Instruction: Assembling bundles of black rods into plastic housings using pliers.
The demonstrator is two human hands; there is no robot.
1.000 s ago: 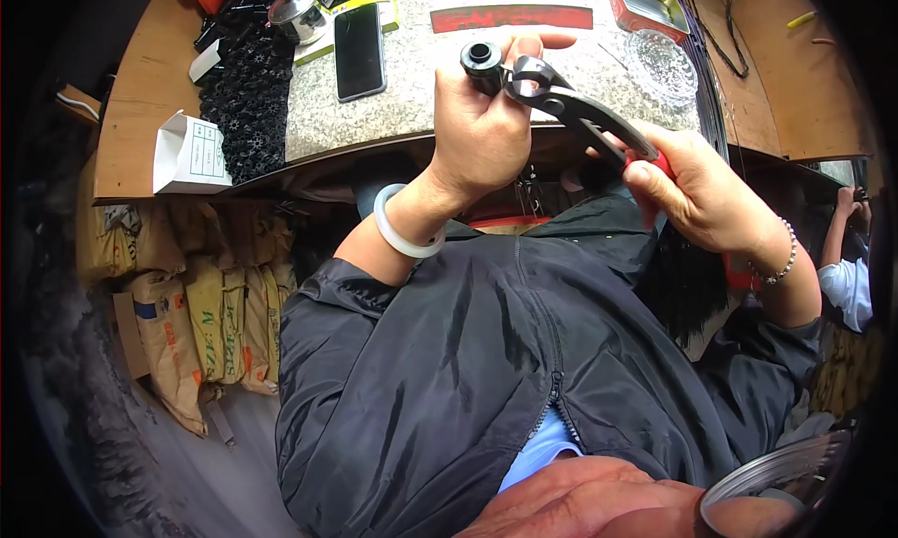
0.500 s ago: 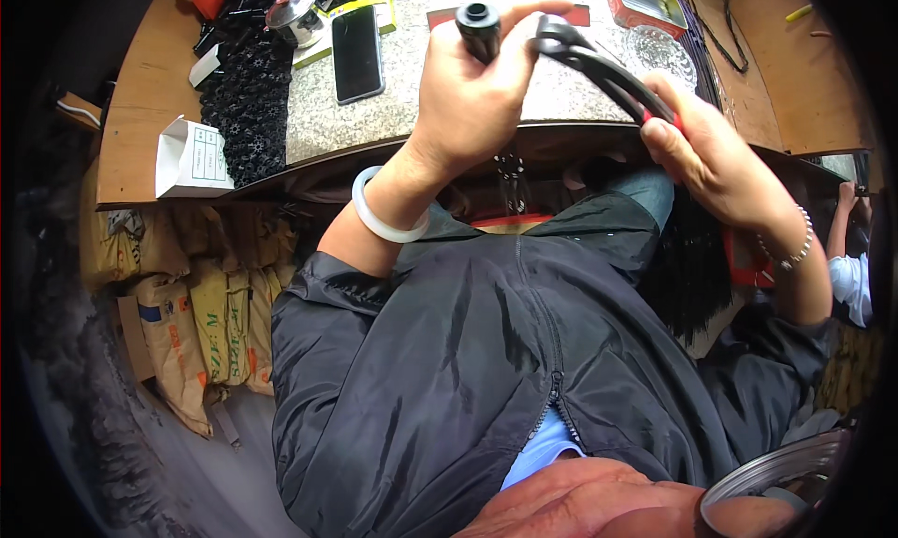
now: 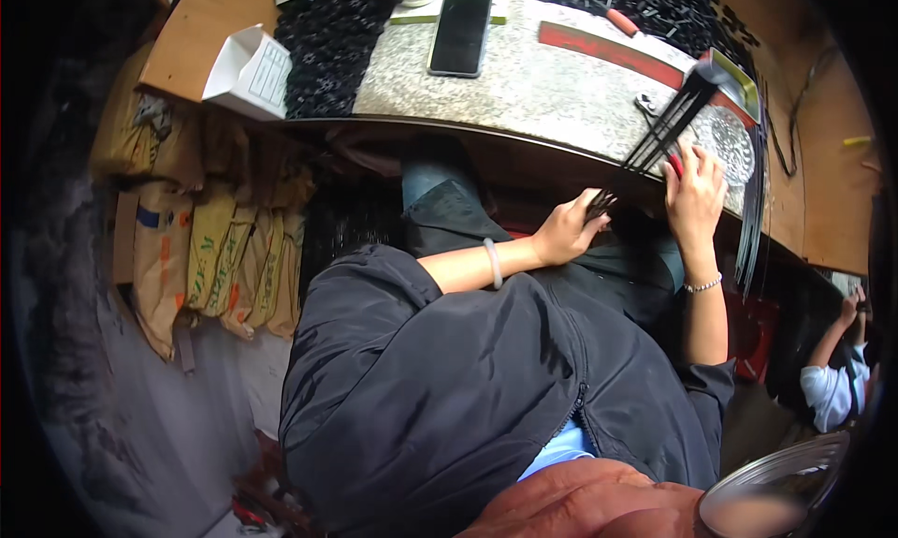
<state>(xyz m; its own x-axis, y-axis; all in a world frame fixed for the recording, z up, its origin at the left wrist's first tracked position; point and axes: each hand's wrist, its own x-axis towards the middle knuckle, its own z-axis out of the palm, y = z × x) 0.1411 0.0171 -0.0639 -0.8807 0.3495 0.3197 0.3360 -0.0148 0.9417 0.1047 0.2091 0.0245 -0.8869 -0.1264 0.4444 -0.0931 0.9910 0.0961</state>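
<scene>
My left hand (image 3: 566, 231) is closed round the near end of a bundle of thin black rods, which looks like a folded umbrella frame (image 3: 675, 117). The frame slants up and right over the table's front edge, its dark far end near the open tin. At the table edge my right hand (image 3: 697, 199) has its fingers bent round the red handle of black pliers (image 3: 675, 165). The pliers' head shows beside the rods, over the pale tabletop; part of the tool is hidden behind the frame.
On the speckled tabletop (image 3: 524, 79) are a phone (image 3: 460, 33), a red strip (image 3: 608, 56), an orange-handled tool (image 3: 622, 21), a clear glass dish (image 3: 728, 145) and an open tin (image 3: 734, 87). Black parts (image 3: 332, 51) and a white box (image 3: 248, 75) lie left. Sacks (image 3: 213, 248) stand below.
My left hand has dropped from above the table to near my lap, tilting the frame. My right hand has lowered the pliers to the table edge. The view has shifted too.
</scene>
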